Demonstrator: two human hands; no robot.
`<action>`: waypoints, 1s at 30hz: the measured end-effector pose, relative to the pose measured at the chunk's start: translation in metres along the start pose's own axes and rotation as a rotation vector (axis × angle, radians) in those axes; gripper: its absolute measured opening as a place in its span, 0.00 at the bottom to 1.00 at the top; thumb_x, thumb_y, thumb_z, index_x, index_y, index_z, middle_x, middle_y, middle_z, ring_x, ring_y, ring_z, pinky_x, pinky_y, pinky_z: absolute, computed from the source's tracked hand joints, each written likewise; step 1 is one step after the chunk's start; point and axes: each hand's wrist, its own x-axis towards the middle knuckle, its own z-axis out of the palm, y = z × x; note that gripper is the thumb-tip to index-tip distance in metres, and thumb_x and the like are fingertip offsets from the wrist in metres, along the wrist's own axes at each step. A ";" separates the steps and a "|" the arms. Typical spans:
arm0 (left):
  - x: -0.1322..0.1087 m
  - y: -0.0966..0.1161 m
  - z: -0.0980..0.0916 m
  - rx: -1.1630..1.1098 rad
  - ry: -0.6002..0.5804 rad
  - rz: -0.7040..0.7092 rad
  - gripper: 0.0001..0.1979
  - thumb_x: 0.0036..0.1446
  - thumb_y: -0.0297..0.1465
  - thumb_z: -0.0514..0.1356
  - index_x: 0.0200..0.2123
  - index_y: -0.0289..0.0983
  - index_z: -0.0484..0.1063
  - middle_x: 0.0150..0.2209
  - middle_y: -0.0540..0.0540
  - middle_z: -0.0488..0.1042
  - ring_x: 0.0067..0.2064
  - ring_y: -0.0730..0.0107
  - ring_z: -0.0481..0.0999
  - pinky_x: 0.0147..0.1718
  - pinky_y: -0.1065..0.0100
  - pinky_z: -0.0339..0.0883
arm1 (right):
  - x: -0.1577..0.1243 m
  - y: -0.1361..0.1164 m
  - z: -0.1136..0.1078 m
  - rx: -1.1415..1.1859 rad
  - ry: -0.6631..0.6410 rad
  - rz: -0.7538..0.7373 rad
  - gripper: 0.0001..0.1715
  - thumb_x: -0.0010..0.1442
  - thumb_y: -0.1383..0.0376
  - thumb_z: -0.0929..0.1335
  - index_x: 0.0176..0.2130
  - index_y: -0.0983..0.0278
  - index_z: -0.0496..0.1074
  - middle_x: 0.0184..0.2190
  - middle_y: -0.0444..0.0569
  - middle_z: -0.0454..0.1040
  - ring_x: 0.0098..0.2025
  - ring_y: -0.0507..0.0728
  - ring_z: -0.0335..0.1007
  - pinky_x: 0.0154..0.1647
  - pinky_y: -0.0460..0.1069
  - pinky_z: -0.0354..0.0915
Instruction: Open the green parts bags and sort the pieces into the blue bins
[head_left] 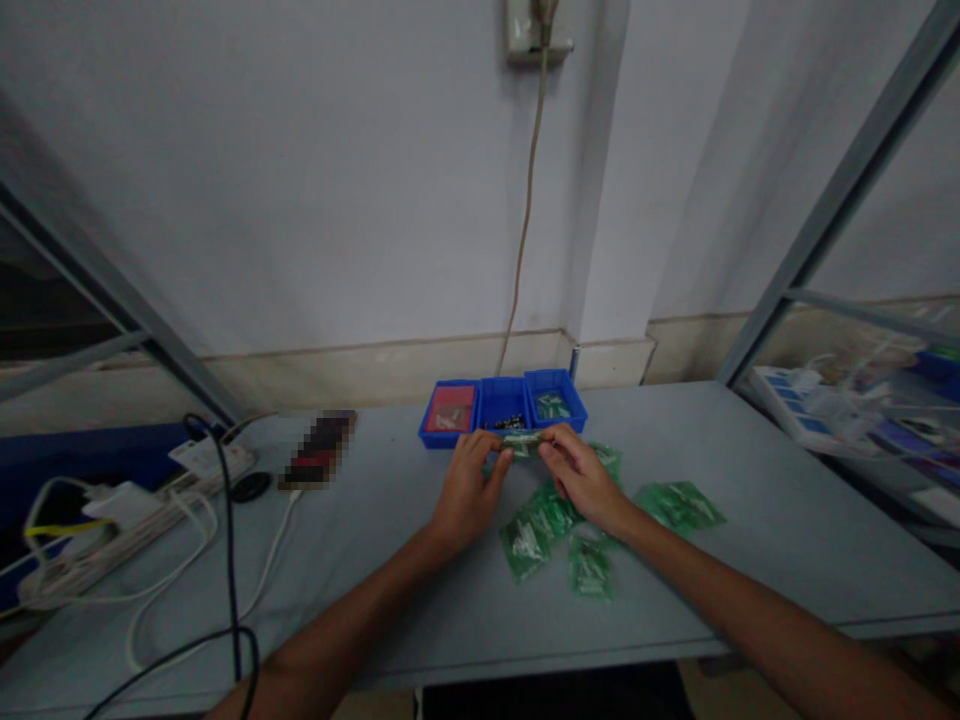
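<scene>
Between my hands I hold a small greenish clear plastic bag up in front of the blue bins. My left hand pinches its left end, and my right hand pinches the right end. Below and around my right hand lie several green plastic bags with small pale parts inside. One more green bag rests to the right of my right forearm. Behind the hands stand three blue bins: the left bin holds a red piece, the middle bin dark small parts, the right bin greenish packets.
A phone, pixelated, lies on the grey table at left with a white cable. Power strips and a black cable are further left. Metal posts frame both sides. More cables and another power strip are at right.
</scene>
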 end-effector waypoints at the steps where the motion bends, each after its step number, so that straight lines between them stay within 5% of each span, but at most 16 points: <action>1: 0.000 0.001 0.000 -0.002 -0.006 0.002 0.09 0.73 0.33 0.57 0.37 0.39 0.69 0.41 0.45 0.75 0.45 0.59 0.72 0.49 0.59 0.66 | 0.000 0.000 0.000 -0.016 -0.007 -0.008 0.21 0.70 0.43 0.67 0.44 0.57 0.70 0.30 0.42 0.68 0.20 0.51 0.60 0.17 0.47 0.57; 7: -0.001 0.002 0.001 -0.030 -0.044 0.027 0.10 0.73 0.34 0.57 0.36 0.39 0.68 0.40 0.45 0.75 0.45 0.60 0.72 0.49 0.59 0.66 | 0.000 0.000 0.002 0.069 -0.027 0.008 0.18 0.71 0.50 0.67 0.53 0.54 0.63 0.27 0.38 0.67 0.20 0.52 0.62 0.16 0.45 0.57; 10: -0.004 0.002 0.003 -0.068 -0.027 0.016 0.04 0.72 0.32 0.57 0.46 0.39 0.70 0.47 0.43 0.74 0.49 0.59 0.72 0.48 0.60 0.68 | 0.000 -0.003 0.003 0.067 0.019 -0.035 0.19 0.71 0.52 0.68 0.55 0.54 0.62 0.28 0.38 0.65 0.21 0.51 0.59 0.19 0.45 0.55; 15: -0.006 -0.004 0.006 -0.036 0.013 -0.019 0.16 0.71 0.29 0.57 0.59 0.40 0.63 0.51 0.41 0.73 0.52 0.58 0.73 0.49 0.59 0.70 | 0.003 -0.002 -0.001 -0.024 0.145 -0.093 0.13 0.72 0.52 0.66 0.48 0.57 0.68 0.28 0.41 0.65 0.24 0.53 0.62 0.23 0.47 0.58; 19: -0.005 -0.007 0.004 0.210 -0.031 0.006 0.14 0.70 0.27 0.56 0.57 0.38 0.65 0.52 0.40 0.74 0.54 0.54 0.72 0.55 0.53 0.67 | 0.008 0.004 -0.008 -0.035 0.261 -0.084 0.14 0.71 0.50 0.67 0.45 0.57 0.70 0.26 0.41 0.67 0.23 0.54 0.62 0.22 0.47 0.58; 24: 0.000 -0.001 -0.005 0.633 -0.202 0.095 0.14 0.71 0.37 0.58 0.55 0.38 0.70 0.53 0.38 0.74 0.53 0.47 0.71 0.51 0.50 0.67 | 0.011 0.005 -0.013 0.017 0.322 -0.033 0.20 0.71 0.48 0.66 0.52 0.59 0.70 0.20 0.38 0.65 0.18 0.53 0.58 0.17 0.47 0.56; 30: 0.000 -0.004 -0.009 0.772 -0.304 0.024 0.13 0.71 0.40 0.58 0.44 0.37 0.74 0.47 0.36 0.75 0.49 0.48 0.72 0.46 0.52 0.67 | 0.013 0.004 -0.012 0.051 0.347 -0.026 0.25 0.69 0.50 0.67 0.60 0.58 0.68 0.30 0.45 0.75 0.18 0.52 0.58 0.15 0.47 0.54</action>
